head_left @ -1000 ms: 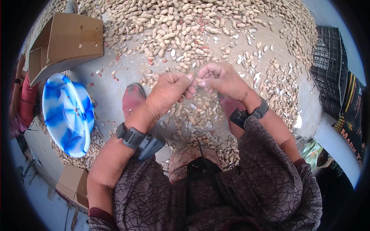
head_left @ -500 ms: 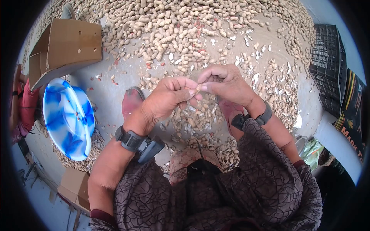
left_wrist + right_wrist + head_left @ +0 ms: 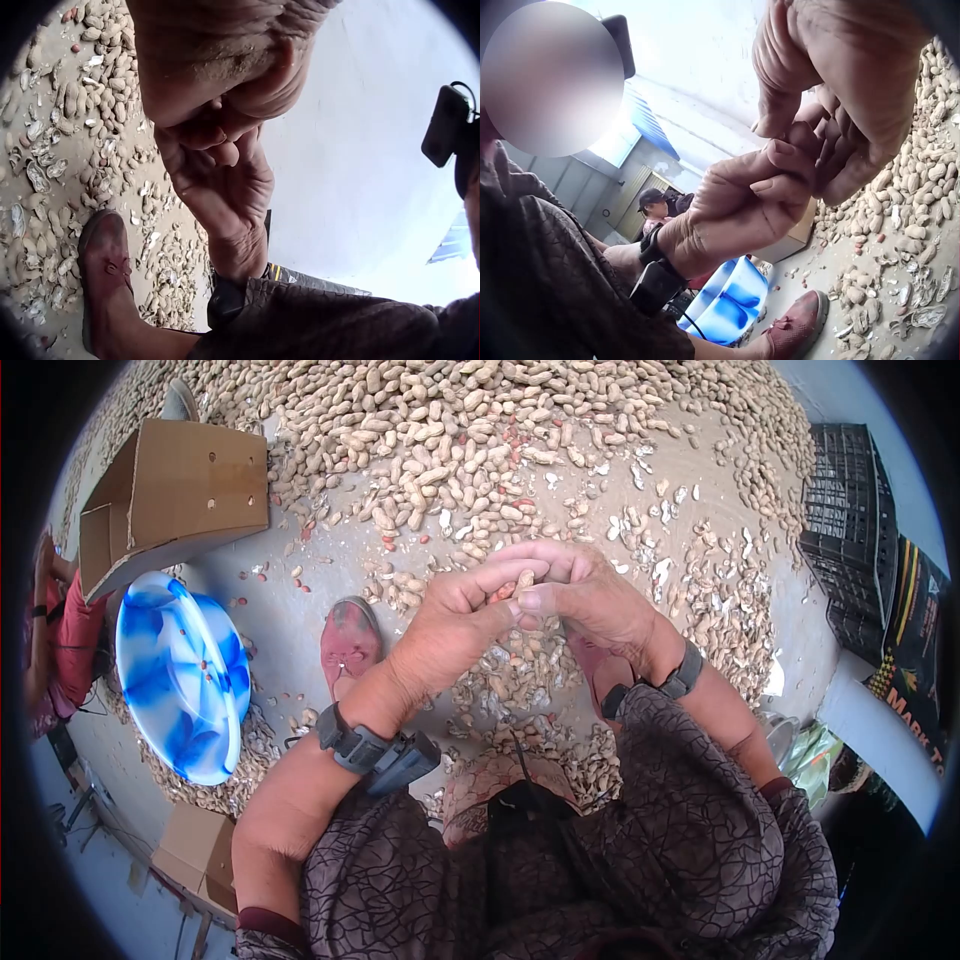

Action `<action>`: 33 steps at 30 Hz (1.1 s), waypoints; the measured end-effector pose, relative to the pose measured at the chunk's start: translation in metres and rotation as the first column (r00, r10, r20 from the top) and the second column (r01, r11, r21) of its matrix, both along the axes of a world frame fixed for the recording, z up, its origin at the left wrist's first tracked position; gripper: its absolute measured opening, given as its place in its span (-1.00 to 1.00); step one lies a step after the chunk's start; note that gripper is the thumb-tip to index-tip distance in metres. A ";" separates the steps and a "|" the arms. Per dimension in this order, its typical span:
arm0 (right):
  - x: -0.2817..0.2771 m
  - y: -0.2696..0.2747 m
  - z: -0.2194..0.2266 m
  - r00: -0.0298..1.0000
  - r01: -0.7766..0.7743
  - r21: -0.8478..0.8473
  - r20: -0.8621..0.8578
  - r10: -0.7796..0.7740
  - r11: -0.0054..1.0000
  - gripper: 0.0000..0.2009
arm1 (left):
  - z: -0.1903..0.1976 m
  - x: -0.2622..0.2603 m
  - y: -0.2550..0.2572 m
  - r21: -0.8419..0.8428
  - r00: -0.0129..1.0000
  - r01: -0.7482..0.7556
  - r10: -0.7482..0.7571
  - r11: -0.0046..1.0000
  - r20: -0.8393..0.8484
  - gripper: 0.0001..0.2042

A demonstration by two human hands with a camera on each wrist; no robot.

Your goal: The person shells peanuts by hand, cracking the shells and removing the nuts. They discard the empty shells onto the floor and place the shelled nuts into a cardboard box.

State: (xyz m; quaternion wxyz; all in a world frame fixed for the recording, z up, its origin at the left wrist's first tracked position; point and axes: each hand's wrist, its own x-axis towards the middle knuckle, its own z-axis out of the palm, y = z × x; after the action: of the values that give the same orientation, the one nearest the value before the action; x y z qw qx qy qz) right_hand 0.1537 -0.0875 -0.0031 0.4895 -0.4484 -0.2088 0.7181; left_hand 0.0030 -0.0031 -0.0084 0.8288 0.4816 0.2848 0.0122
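Observation:
In the head view both hands meet over the floor between the shoes. My left hand (image 3: 450,628) has its fingers curled around reddish peanut kernels (image 3: 502,593). Thumb against fingers, my right hand (image 3: 605,602) pinches a pale peanut shell (image 3: 526,578) right beside those kernels. The fingertips of the two hands touch. From the left wrist view, the left hand (image 3: 225,67) covers most of what lies between the fingers. In the right wrist view the right hand (image 3: 847,90) overlaps the left fingertips and hides the peanut.
A large heap of unshelled peanuts (image 3: 450,420) spreads across the far floor. Empty shells (image 3: 520,670) lie between the maroon shoes (image 3: 350,638). At left stand a blue-and-white basin (image 3: 180,690) holding a few kernels and a cardboard box (image 3: 200,480). A black crate (image 3: 850,520) stands right; another person (image 3: 72,645) sits far left.
The hands have tilted and drawn closer together, with the fingers arched over the peanut. Reddish kernels now show beside the shell, where earlier only the pale shell was seen between the fingertips.

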 end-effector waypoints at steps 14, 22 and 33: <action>-0.003 -0.004 -0.008 0.997 0.066 -0.029 -0.038 -0.067 0.997 -0.69 | 0.011 0.002 -0.006 0.104 0.994 0.076 -0.084 0.992 0.074 -0.74; -0.003 -0.001 0.006 0.982 0.117 0.023 0.144 -0.119 0.993 -0.77 | 0.019 0.004 -0.007 0.107 0.990 -0.009 -0.006 0.994 0.138 -0.80; 0.000 -0.001 0.004 0.986 0.076 0.008 -0.148 -0.074 0.997 -0.74 | 0.014 0.004 -0.005 -0.170 0.997 -0.062 0.070 0.983 0.040 -0.62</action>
State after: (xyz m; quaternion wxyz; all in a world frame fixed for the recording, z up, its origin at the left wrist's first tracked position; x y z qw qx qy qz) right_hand 0.1532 -0.0882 0.0009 0.5334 -0.3981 -0.1599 0.7291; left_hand 0.0070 -0.0078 0.0054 0.8720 0.3996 0.2813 0.0265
